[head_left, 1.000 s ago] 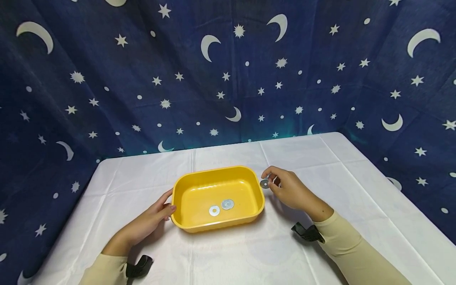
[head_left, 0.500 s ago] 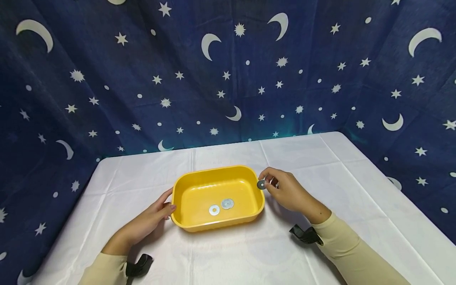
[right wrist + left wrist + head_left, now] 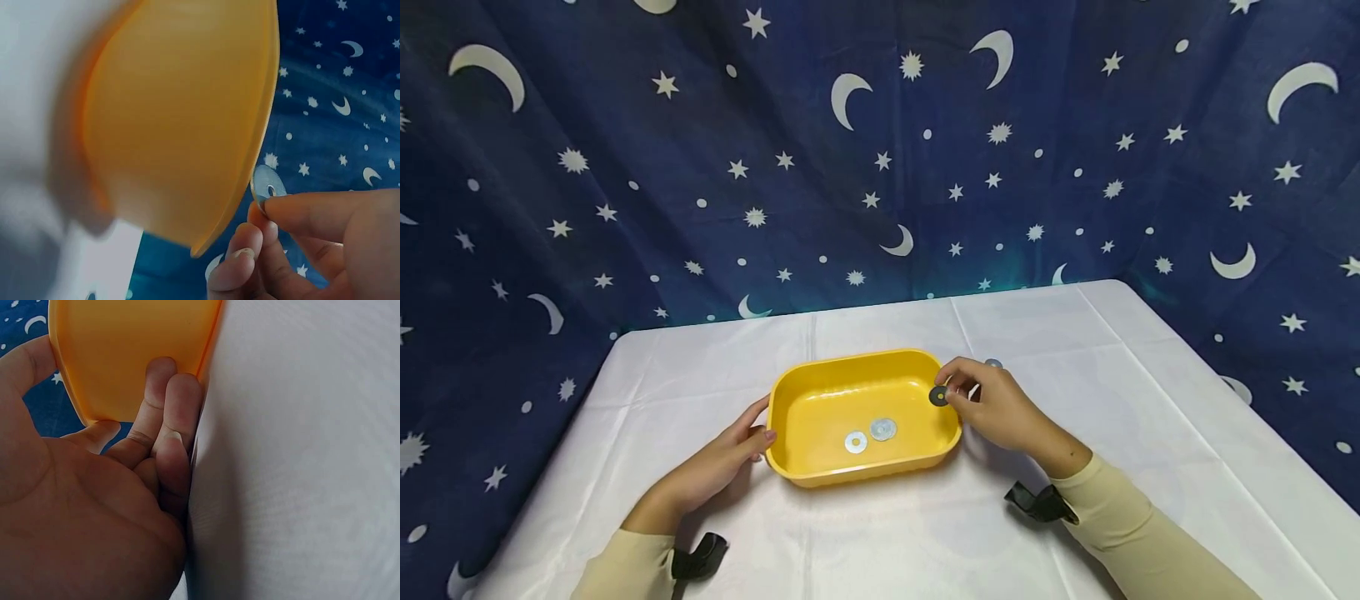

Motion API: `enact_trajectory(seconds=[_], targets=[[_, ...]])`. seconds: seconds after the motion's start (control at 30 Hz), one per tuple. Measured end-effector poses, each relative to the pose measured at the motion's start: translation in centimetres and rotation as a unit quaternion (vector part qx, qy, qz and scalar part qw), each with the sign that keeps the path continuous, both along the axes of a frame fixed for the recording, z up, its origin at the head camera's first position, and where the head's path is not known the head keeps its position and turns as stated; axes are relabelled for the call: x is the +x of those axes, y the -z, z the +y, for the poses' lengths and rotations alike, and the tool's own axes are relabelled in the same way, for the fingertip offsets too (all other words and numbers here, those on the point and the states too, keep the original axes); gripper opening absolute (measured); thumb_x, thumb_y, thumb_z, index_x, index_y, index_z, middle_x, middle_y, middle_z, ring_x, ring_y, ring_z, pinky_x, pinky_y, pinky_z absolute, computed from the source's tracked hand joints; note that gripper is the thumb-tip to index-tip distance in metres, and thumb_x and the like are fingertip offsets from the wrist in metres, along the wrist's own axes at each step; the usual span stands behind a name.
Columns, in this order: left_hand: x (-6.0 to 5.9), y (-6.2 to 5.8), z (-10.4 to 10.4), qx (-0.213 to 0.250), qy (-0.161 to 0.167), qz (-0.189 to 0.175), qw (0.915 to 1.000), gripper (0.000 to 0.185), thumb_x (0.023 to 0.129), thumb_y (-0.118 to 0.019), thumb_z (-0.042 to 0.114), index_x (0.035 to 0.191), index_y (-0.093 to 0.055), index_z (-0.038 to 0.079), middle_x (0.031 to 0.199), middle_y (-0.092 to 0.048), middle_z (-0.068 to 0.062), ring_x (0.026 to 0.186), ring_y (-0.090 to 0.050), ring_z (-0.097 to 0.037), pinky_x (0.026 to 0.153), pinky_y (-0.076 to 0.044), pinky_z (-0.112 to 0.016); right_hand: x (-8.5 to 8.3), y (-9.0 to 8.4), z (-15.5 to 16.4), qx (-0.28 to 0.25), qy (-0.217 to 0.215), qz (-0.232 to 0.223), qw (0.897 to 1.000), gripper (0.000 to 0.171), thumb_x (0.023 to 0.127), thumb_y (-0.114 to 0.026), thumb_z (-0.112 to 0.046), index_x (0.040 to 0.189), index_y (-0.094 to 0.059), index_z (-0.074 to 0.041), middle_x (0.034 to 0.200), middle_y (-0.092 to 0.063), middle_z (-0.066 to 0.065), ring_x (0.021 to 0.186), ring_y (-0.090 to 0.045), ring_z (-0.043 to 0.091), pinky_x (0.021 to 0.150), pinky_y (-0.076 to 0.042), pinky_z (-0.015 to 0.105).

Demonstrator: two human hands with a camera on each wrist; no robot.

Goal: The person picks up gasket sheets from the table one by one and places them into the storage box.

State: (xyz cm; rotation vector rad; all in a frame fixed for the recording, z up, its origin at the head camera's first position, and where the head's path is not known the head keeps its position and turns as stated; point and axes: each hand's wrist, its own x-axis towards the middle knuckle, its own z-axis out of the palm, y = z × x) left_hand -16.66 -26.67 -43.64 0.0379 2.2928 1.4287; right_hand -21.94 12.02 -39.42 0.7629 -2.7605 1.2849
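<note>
Right hand (image 3: 1000, 408) pinched a small flat grey metal washer with a centre hole (image 3: 937, 396) by its edge between thumb and fingertip, holding it on edge just above the right rim of the shallow yellow plastic rectangular tray (image 3: 943, 433). In the right wrist view the washer (image 3: 267, 185) stood clear of the tray's lip (image 3: 265, 112), not touching it.

Left hand (image 3: 722, 462) rested against the tray's left end; fingers (image 3: 178, 419) lay fairly straight along the outer wall and the thumb sat at the rim, bracing more than gripping.

Two more silver washers (image 3: 869, 435) lay flat on the tray floor, just beside each other. Another small grey piece (image 3: 993, 363) lay on the white tablecloth (image 3: 1112, 392) beyond the right hand, probably a washer too, but too small to be sure.

Judged: washer light, stiff, thin and smooth, so likely to slip; an edge pinch suits it better than grasping the flat faces. Tray looked light and liable to slide on the cloth.
</note>
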Motion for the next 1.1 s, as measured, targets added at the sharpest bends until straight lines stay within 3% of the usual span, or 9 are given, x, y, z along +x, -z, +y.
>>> enact_trajectory(seconds=[0.4, 0.8, 1.1], targets=[[-0.2, 0.2, 0.3, -0.01, -0.005, 0.008, 0.9999, 0.067, 0.103, -0.047, 0.045, 0.16, -0.014, 0.03, 0.141, -0.055, -0.011, 0.122, -0.047, -0.025, 0.103, -0.034, -0.047, 0.5, -0.4, -3.4, -0.03, -0.031, -0.024, 0.999, 0.014, 0.092, -0.064, -0.003, 0.102, -0.067, -0.013, 0.081, -0.061, -0.003, 0.075, -0.055, 0.016, 0.067, -0.049, 0.025], [-0.1, 0.0, 0.2, -0.014, -0.005, 0.008, 0.9999, 0.067, 0.103, -0.047, 0.046, 0.16, -0.015, 0.032, 0.136, -0.057, -0.01, 0.12, -0.047, -0.026, 0.102, -0.034, -0.048, 0.7, 1.0, -6.7, -0.035, -0.077, -0.031, 0.996, 0.018, 0.09, -0.064, 0.002, 0.099, -0.066, -0.013, 0.079, -0.06, -0.003, 0.074, -0.056, 0.013, 0.07, -0.05, 0.025], [0.0, -0.1, 0.0, -0.012, -0.008, 0.008, 0.9999, 0.067, 0.103, -0.046, 0.047, 0.16, -0.014, 0.032, 0.141, -0.055, -0.01, 0.125, -0.048, -0.025, 0.104, -0.034, -0.045, 0.3, 1.6, -7.7, 0.028, -0.104, -0.065, 0.992, 0.016, 0.09, -0.067, 0.001, 0.097, -0.067, -0.014, 0.075, -0.06, -0.003, 0.066, -0.052, 0.011, 0.058, -0.043, 0.021]])
